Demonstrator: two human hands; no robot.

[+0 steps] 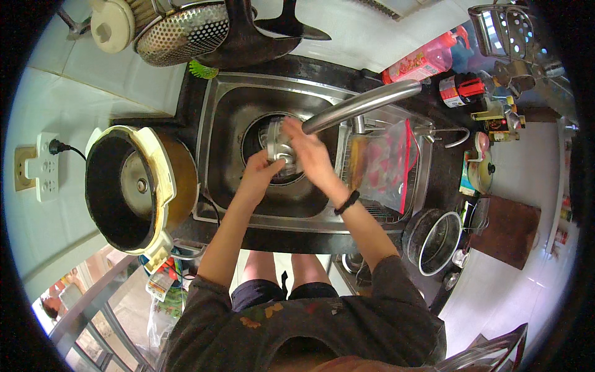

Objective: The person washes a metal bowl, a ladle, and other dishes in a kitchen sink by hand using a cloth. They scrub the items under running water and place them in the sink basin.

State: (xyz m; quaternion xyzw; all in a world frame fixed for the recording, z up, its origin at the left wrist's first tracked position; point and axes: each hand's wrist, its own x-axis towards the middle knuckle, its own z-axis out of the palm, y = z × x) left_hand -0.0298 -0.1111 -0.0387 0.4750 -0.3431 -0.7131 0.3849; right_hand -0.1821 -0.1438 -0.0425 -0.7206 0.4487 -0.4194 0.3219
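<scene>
Over the stainless steel sink [228, 167], both hands are around a small shiny piece [280, 145], silvery or clear, with a round rim. Motion blur and the fingers hide part of it, so its exact kind is unclear. My left hand [260, 176] grips its lower left side with thumb and fingers. From the right, my right hand [312, 156] has its fingers on the upper rim; a black band circles that wrist. Below the piece is a dark round opening or vessel [251, 139] in the basin. The steel faucet spout [367, 104] reaches over my right hand.
An electric pressure cooker body [186, 181], without lid, stands left of the sink. Right of the basin, a plastic zip bag [383, 162] lies on a wire rack. A dark pot [432, 242] sits further right. Behind are a pink pump bottle [423, 60] and a hanging strainer [181, 37].
</scene>
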